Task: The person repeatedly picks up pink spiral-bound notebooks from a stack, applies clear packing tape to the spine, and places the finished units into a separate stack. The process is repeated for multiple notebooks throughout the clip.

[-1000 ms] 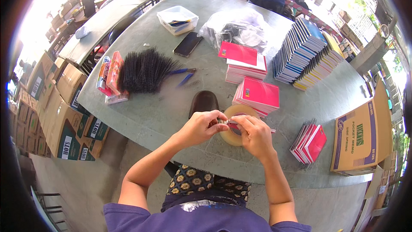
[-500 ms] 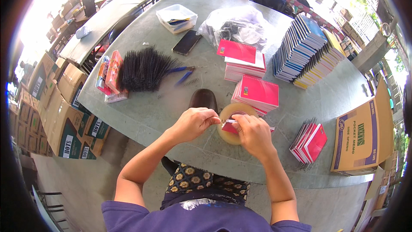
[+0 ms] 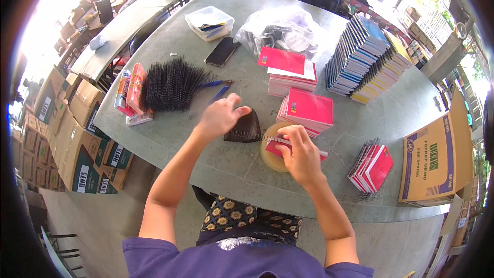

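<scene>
My right hand (image 3: 301, 152) pinches a small red notebook (image 3: 280, 144) edge-on above a large roll of yellowish tape (image 3: 272, 160). Out of the notebook's left end sticks a dark spiral wire coil (image 3: 249, 136), passing in front of a dark brown rounded object (image 3: 248, 122). My left hand (image 3: 221, 118) is raised beside that object, thumb and fingers apart, holding nothing I can see. Just behind the tape roll stands a stack of red notebooks (image 3: 309, 108). Beyond my left hand lie blue-handled pliers (image 3: 219, 94), partly hidden, and a heap of black spiral coils (image 3: 175, 85).
Farther back are another red notebook stack (image 3: 290, 80), tall blue (image 3: 357, 54) and yellow notebook stacks (image 3: 383, 69), a plastic bag (image 3: 283, 31), a phone (image 3: 222, 51) and a clear tub (image 3: 209, 23). At right sit coil-bound red notebooks (image 3: 371, 167) and an open carton (image 3: 429, 157).
My left hand has moved left and away from the notebook, its fingers parting from their pinch. The coil now shows stretching left from the notebook. My right hand still grips the notebook.
</scene>
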Motion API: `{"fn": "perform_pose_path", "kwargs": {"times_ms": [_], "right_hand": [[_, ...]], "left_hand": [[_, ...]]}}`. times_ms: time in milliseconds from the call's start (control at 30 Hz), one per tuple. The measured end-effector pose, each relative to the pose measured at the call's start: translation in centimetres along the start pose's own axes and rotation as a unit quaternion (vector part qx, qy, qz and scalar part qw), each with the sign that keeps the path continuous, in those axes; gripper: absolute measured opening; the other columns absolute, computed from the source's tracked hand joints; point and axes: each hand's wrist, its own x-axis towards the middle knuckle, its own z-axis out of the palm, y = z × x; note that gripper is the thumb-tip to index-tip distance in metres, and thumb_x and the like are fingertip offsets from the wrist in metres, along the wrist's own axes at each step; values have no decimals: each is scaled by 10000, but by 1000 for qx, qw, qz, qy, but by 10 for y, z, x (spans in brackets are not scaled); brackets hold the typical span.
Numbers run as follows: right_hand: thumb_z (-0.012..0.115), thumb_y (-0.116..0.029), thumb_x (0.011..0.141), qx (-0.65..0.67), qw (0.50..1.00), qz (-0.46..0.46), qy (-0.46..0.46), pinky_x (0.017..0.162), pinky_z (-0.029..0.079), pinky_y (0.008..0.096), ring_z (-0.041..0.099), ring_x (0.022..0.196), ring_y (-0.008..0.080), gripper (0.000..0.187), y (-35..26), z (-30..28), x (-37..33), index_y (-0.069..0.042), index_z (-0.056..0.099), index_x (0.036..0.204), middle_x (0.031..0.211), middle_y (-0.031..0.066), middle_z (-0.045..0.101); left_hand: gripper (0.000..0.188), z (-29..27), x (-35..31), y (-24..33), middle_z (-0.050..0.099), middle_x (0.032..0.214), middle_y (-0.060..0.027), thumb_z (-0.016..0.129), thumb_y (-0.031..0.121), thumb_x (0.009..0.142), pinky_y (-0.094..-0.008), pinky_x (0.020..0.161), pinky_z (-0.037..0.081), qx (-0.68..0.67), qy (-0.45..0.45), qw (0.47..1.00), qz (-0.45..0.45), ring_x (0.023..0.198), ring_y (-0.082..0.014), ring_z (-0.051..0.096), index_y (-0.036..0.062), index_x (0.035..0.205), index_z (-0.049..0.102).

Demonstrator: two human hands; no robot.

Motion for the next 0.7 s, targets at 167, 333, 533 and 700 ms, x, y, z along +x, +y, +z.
{"fn": "perform_pose_path", "kwargs": {"times_ms": [167,333,533,700], "right_hand": [[759,-75,715,143,976,154,-50,721,493,296,634,803,167,263,40,-38,-12,-55,643,950,856,30,664],[773,-108,734,341,928,147,4,753,482,239,616,802,126,229,73,-24,-31,-26,698,935,861,55,677],[751,-159,779,455,873,176,-17,735,485,230,611,804,108,264,62,-8,-18,-19,703,997,921,60,697],[747,-158,787,405,890,207,-28,724,484,219,601,779,77,246,67,-10,-36,-14,707,982,911,50,701]], "left_hand": [[478,28,18,-53,597,1067,-161,710,234,768,-389,879,449,-6,29,996,84,977,-306,566,101,1196,545],[391,-88,2,45,595,1134,-129,645,83,814,-385,868,465,-23,389,908,157,964,-275,591,93,1195,559],[420,-8,-70,61,580,934,-87,684,44,708,-333,595,512,172,245,887,351,802,-232,571,126,1114,615],[316,-13,-77,79,520,853,-61,709,45,700,-336,596,495,6,300,905,301,773,-216,566,135,987,611]]}}
